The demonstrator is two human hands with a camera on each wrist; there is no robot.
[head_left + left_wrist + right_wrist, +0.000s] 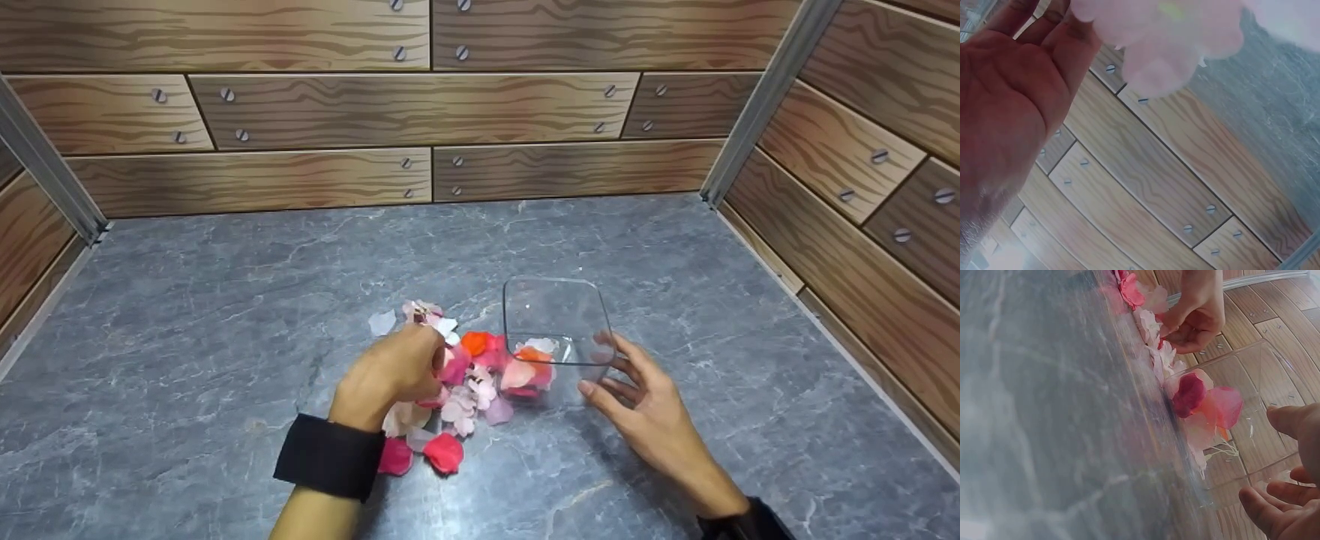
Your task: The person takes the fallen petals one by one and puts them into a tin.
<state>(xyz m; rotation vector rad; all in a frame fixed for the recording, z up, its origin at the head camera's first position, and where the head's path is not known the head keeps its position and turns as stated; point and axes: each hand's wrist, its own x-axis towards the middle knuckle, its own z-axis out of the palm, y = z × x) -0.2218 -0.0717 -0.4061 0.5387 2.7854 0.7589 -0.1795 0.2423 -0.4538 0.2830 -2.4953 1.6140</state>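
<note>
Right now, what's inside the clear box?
Pink, orange and whitish petals lie at the bottom of the clear box; anything beneath the top ones is covered.

Petals (459, 407) heaped beside (some inside) clear box (559, 316).

No readable text, label, brand, number or sign appears in any view

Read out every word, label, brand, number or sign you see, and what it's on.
There are none to read in any view.
The clear container, petals and black wristband show no lettering.
The wall shows only wood grain and slotted screws.
</note>
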